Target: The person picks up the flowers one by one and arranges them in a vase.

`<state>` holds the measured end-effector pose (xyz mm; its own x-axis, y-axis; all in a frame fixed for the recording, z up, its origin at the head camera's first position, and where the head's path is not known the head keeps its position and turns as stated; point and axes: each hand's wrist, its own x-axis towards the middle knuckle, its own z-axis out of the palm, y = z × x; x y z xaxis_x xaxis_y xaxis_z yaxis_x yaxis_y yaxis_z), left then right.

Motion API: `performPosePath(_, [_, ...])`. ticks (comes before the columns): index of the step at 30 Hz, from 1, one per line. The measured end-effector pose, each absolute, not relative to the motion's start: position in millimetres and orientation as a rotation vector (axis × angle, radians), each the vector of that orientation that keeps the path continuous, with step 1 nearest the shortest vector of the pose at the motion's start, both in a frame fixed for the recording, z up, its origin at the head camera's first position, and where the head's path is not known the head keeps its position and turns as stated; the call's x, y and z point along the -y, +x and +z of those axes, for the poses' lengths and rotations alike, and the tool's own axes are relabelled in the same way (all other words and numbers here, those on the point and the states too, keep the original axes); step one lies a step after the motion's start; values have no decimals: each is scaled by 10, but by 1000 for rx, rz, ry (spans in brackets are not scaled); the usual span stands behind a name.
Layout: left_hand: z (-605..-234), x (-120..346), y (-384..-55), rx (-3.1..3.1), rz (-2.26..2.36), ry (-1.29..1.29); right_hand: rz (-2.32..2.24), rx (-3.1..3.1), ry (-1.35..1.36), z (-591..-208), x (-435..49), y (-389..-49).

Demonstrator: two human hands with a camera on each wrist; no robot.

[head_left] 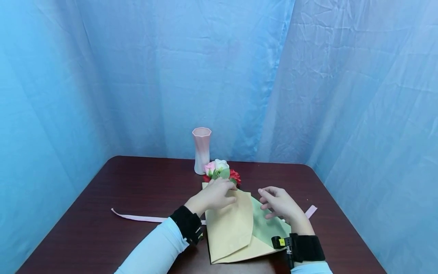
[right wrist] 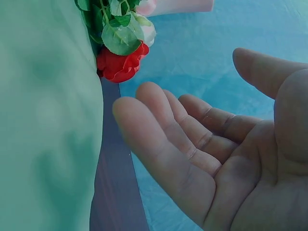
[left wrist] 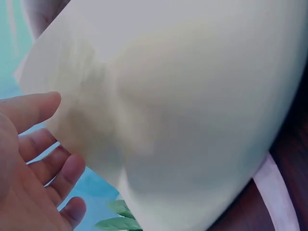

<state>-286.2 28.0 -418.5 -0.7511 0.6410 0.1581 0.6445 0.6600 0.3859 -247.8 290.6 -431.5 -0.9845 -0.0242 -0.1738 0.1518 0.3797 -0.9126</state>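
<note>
Folded yellow-and-green paper sheet (head_left: 228, 232) on dark brown table (head_left: 154, 182); red, pink and white flowers (head_left: 220, 165) poke past its far edge, presumably to keep heads uncovered. Flat pink ribbon (head_left: 143, 218) seemingly runs beneath (ends out, likely for reach). Hands apart: left hand (head_left: 216, 195) at yellow side, fingers loosely spread, contact unclear; right hand (head_left: 282, 204) by green side, fingers slack, nothing held.

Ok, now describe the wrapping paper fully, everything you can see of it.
The wrapping paper looks smooth, cream with a pale green area on the right. A cream flap is folded over from the left, partly covering the green. It rests on the dark table, a pale ribbon showing at both sides, flowers beyond its far end. The left hand is at the flap's far edge; contact is unclear.
</note>
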Motion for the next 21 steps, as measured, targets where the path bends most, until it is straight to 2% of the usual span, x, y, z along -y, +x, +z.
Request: performPosePath(21, [-3953, -105, -2785, 2737, -956, -1198, -1751, -2397, -22, -4243, -2865, -2486])
